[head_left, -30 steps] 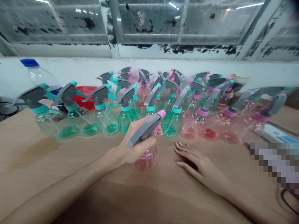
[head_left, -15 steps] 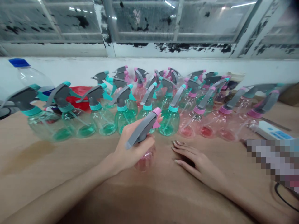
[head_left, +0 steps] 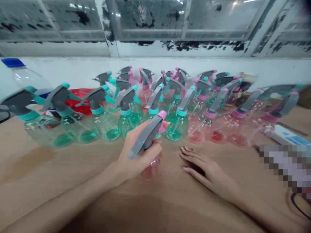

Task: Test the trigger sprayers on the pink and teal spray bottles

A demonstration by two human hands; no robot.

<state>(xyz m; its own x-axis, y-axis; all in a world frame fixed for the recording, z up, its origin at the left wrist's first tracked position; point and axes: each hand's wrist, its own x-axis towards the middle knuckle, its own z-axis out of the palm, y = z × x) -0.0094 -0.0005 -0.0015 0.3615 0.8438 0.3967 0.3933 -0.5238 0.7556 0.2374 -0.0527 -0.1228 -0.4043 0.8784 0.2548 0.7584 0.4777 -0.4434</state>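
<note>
My left hand (head_left: 137,153) is wrapped round the neck of a pink spray bottle (head_left: 151,170) with a grey trigger head and pink nozzle. Its body shows below my fingers, near the tabletop; the collar is hidden by the hand. To the right, my right hand (head_left: 206,166) lies on the table (head_left: 175,197) with fingers stretched out and nothing in them. Just beyond both hands stands a row of spray bottles: green ones such as this clear green spray bottle (head_left: 177,127) at the left and middle, pink ones like this pink spray bottle (head_left: 196,129) at the right.
More spray bottles crowd behind the front row, up to the white wall (head_left: 80,69). A large bottle with a blue cap (head_left: 13,62) and a red item (head_left: 79,103) are at the left. A white device (head_left: 289,136) lies at the right, beside a pixelated patch.
The camera view has shifted slightly, so the outer bottles sit a little wider apart in the picture. My left hand keeps its hold on the pink spray bottle; my right hand stays flat.
</note>
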